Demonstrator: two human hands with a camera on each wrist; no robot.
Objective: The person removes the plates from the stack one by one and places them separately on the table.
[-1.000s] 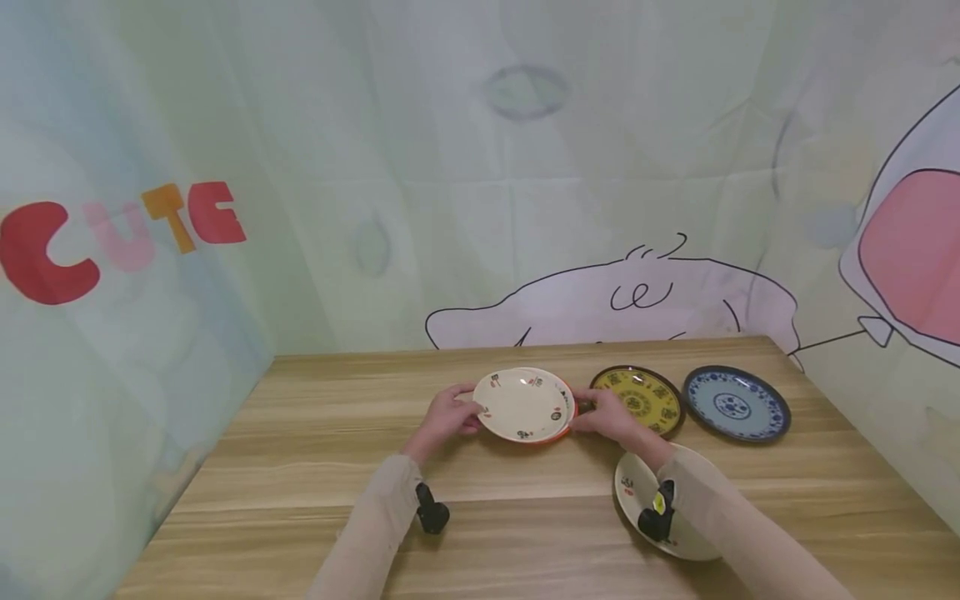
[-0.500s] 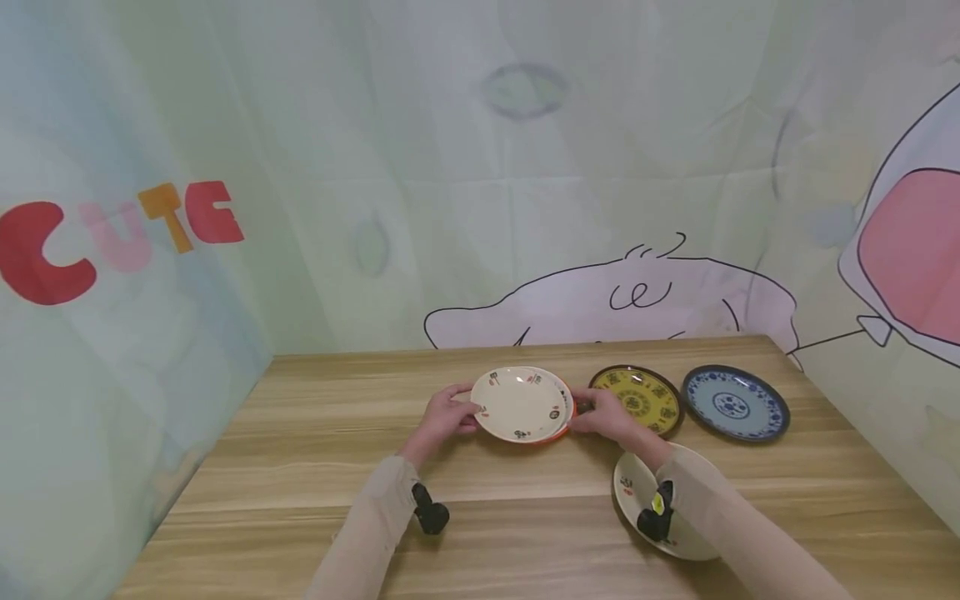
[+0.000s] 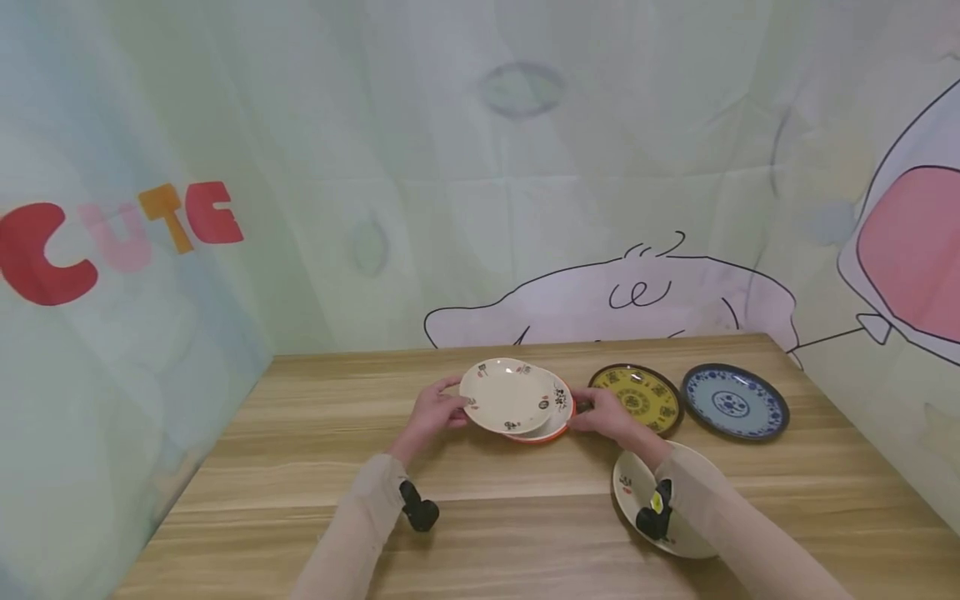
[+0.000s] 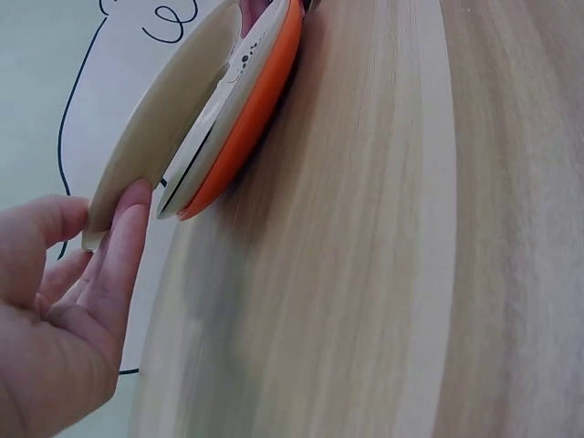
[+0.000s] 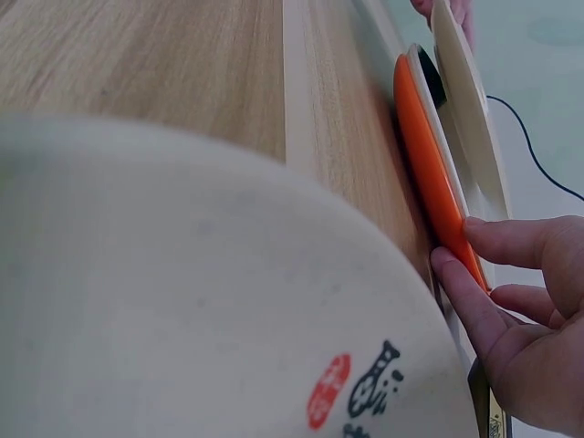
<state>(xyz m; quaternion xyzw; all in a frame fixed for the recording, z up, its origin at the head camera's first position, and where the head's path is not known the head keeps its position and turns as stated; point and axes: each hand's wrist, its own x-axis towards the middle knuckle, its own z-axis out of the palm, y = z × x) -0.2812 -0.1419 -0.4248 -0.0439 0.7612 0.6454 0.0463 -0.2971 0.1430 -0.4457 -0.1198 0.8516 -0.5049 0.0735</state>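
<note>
Head view: our left hand point(image 3: 434, 412) pinched the cream plate point(image 3: 504, 396) at nine o'clock. Our right hand point(image 3: 606, 414) pinched the orange-edged plate point(image 3: 562, 409) at three.

Curtained-off workspace, room type unclear. Creased, cartoon-printed cloth point(image 3: 420, 142) reading "CUTE" lines three sides of a wood-grain desk point(image 3: 525, 525).

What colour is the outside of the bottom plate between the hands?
Orange. The bottom plate shows best in the right wrist view.
</note>
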